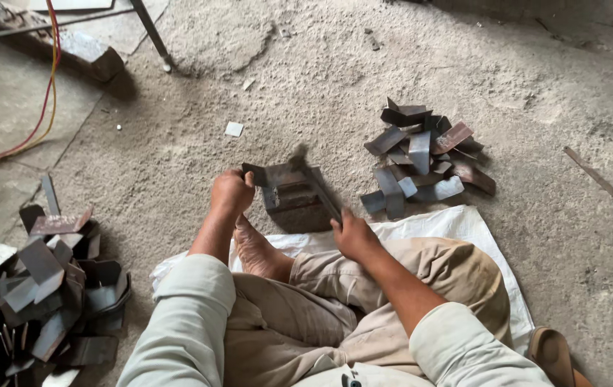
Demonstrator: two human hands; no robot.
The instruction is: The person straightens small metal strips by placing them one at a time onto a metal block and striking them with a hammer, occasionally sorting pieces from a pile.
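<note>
A dark steel block [296, 203], boxy with a stepped face, sits on the dusty concrete floor [199, 136] right in front of the seated person, just past the edge of a white woven sack [464, 226] spread under them. A bent strip of flat steel [267, 175] lies across the top of the block. The left hand [231, 192] is clenched around the left end of that strip, knuckles up, wrist straight, the forearm coming in low over the raised left knee. The right hand [353, 235] is closed around the handle of a hammer [321, 190], whose shaft runs up and to the left along the block's right side; its head is blurred above the block's far corner, so I cannot tell whether it touches the steel. The right forearm angles in from the lower right, elbow bent, sleeve pushed up. A bare foot [260, 252] rests on the sack, tucked against the near side of the block, between the two arms.

Beyond the block to the right lies a loose pile of bent steel pieces [425, 161], well apart from the hands. At the person's left, near the knee, is a bigger heap of dark flat steel offcuts [41, 294]. A red and yellow cable [47, 93] trails across the floor at the far left, and a sandal [554, 355] sits at the sack's lower right corner.
</note>
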